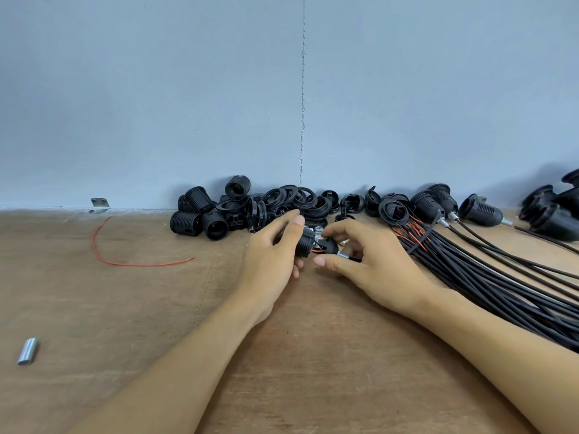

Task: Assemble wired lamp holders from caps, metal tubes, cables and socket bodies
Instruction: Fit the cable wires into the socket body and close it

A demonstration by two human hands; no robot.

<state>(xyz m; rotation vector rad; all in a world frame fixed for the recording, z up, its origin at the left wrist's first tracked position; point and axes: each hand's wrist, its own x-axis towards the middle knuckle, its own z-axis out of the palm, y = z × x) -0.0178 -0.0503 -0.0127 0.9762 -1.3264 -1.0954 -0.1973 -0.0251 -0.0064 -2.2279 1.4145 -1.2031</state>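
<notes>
With few finished holders (481,211) at right and many socket bodies (200,219) and cables (488,277) waiting, the left hand (271,258) gripped one socket body (304,244), the right hand (379,264) pinching its cap (329,245).

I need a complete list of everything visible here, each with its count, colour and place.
socket body: one, black, in left hand
cap: one, black, in right hand
loose socket bodies: several, black, by wall, left of centre
loose caps: many, black, by wall, centre
cables: many, black, bundle at right
finished lamp holders: few, black, by wall, far right
red wire: one, red, table left
metal tube: one, silver, near left
bracket: one, metal, at wall, left
table: one, brown
left hand: one, grips socket body
right hand: one, pinches cap
</notes>
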